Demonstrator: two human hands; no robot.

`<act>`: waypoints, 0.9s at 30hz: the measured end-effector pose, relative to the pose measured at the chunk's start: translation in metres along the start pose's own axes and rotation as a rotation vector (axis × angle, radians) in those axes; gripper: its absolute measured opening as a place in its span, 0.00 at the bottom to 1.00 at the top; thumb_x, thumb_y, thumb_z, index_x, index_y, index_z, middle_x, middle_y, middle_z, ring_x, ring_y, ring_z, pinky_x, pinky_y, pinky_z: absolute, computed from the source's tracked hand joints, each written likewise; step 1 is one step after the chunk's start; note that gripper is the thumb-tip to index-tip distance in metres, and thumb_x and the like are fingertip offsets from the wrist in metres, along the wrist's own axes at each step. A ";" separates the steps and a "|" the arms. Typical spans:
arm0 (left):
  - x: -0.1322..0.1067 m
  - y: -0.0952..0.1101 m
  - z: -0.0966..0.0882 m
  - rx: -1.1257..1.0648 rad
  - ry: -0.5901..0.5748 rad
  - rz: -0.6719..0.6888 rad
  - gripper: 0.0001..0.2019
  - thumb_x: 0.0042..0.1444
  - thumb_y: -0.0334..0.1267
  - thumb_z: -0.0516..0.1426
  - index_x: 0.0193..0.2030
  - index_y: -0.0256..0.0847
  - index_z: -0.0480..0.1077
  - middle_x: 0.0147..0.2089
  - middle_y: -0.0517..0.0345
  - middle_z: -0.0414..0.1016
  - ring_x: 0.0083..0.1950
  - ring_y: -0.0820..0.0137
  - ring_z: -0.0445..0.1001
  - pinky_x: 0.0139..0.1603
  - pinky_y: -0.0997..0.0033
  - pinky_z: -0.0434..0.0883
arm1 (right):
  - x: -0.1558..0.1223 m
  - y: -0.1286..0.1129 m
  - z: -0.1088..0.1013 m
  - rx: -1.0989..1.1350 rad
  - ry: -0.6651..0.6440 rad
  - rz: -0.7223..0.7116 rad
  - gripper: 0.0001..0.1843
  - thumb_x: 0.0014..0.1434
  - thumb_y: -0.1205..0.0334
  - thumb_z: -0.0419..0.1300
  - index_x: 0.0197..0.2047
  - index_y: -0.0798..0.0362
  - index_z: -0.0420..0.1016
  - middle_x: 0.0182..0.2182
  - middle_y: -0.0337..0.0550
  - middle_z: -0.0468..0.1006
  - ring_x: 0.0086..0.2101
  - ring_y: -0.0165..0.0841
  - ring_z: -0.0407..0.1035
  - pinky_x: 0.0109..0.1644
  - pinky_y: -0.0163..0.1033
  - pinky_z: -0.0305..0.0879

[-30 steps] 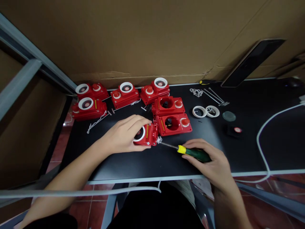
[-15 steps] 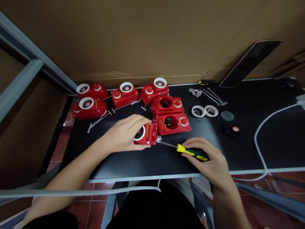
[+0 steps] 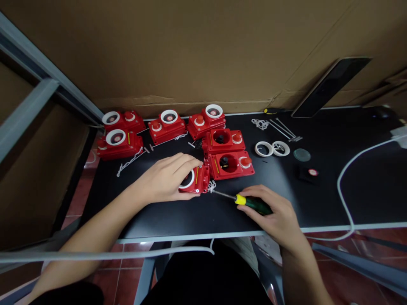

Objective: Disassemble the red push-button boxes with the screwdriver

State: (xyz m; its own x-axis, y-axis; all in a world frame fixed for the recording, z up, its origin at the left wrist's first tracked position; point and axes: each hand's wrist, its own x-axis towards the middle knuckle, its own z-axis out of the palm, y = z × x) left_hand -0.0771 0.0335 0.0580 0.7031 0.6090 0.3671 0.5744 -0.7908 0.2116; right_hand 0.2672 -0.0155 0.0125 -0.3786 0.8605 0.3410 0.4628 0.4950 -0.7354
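So here's the red box (image 3: 199,181) we're busy with, just below the middle of the frame on the black counter (image 3: 193,220). Our left hand (image 3: 170,177) is clamped over it, fingers across the top and thumb along the near side, so we only get its right portion. What shows is glossy bright red, with part of a thick white ring (image 3: 191,181) around a dark round center, a narrow yellow label (image 3: 197,173) beside it, and a pale screw head (image 3: 197,190) at the near corner. The right end gets pretty cluttered, with a messy little tangle of white cord (image 3: 211,186) bunched up right there.

Our right hand (image 3: 274,212), a bit right of center, is wrapped around a screwdriver (image 3: 256,205) with a dark green handle and yellow collar. Its shaft points left and its tip is at the cord; we can't tell if it's seated in anything behind that.

Just up and right of our box sit two red housings, a nearer one (image 3: 231,166) and a farther one (image 3: 229,140), each with a round opening showing dark parts inside and a red knob in a white surround. Farther right, toward the clear disc (image 3: 302,155), two loose white rings lie side by side, the left one (image 3: 263,155) with small bits inside.
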 end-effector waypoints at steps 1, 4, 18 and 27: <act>0.000 -0.001 -0.001 0.009 -0.006 -0.003 0.30 0.67 0.47 0.71 0.67 0.33 0.69 0.60 0.37 0.83 0.59 0.51 0.85 0.59 0.54 0.84 | 0.000 0.000 0.000 0.002 0.001 -0.002 0.10 0.70 0.60 0.74 0.52 0.46 0.82 0.44 0.43 0.87 0.42 0.37 0.84 0.48 0.40 0.79; 0.000 -0.003 -0.003 0.017 -0.011 -0.013 0.30 0.67 0.47 0.71 0.67 0.33 0.69 0.60 0.38 0.83 0.59 0.52 0.85 0.60 0.55 0.83 | -0.001 0.001 0.000 -0.002 0.010 -0.010 0.10 0.70 0.60 0.73 0.52 0.46 0.81 0.44 0.43 0.87 0.42 0.36 0.84 0.48 0.39 0.79; 0.004 0.006 -0.009 0.167 0.070 0.112 0.23 0.70 0.50 0.69 0.63 0.37 0.76 0.58 0.41 0.84 0.65 0.47 0.79 0.61 0.47 0.82 | 0.001 -0.003 0.001 0.046 0.052 -0.022 0.09 0.69 0.60 0.74 0.50 0.47 0.83 0.42 0.44 0.88 0.41 0.38 0.84 0.46 0.41 0.80; 0.007 0.031 0.013 0.103 0.204 0.249 0.03 0.75 0.33 0.64 0.51 0.41 0.80 0.45 0.56 0.89 0.46 0.65 0.81 0.45 0.63 0.75 | 0.001 -0.008 0.006 0.097 0.036 -0.040 0.10 0.68 0.61 0.75 0.50 0.47 0.83 0.42 0.44 0.88 0.41 0.37 0.84 0.47 0.39 0.80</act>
State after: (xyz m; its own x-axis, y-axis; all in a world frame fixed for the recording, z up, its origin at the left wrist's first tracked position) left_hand -0.0488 0.0145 0.0550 0.7348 0.3642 0.5722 0.4418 -0.8971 0.0036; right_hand 0.2589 -0.0190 0.0152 -0.3654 0.8450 0.3905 0.3674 0.5163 -0.7736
